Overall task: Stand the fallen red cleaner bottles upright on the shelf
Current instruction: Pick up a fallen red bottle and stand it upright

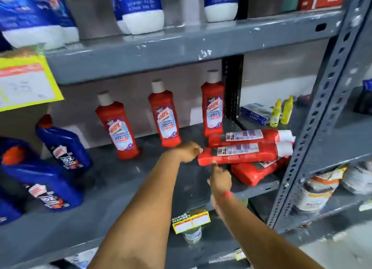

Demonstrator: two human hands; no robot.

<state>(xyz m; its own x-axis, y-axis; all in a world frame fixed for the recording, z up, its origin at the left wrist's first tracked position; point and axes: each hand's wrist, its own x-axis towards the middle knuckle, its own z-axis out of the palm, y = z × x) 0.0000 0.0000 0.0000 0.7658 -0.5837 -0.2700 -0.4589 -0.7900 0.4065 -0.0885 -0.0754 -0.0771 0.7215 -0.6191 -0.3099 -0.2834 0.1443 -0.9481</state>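
Note:
Three red cleaner bottles with white caps stand upright on the grey shelf (112, 180): one on the left (118, 127), one in the middle (166, 116), one on the right (213, 105). Three more lie on their sides at the shelf's right end. The rear one (249, 136) and the middle one (241, 155) have their caps pointing right; the front one (255, 172) lies partly under them. My left hand (189, 150) touches the base end of the middle fallen bottle, fingers curled. My right hand (220, 178) reaches under that bottle's front edge, thumb against it.
Blue cleaner bottles (62, 145) stand at the shelf's left. A perforated grey upright post (314, 131) borders the fallen bottles on the right. Beyond it are small yellow bottles (281, 112) and boxes. The upper shelf carries blue-and-white bottles; a yellow price tag (191, 221) hangs on the front edge.

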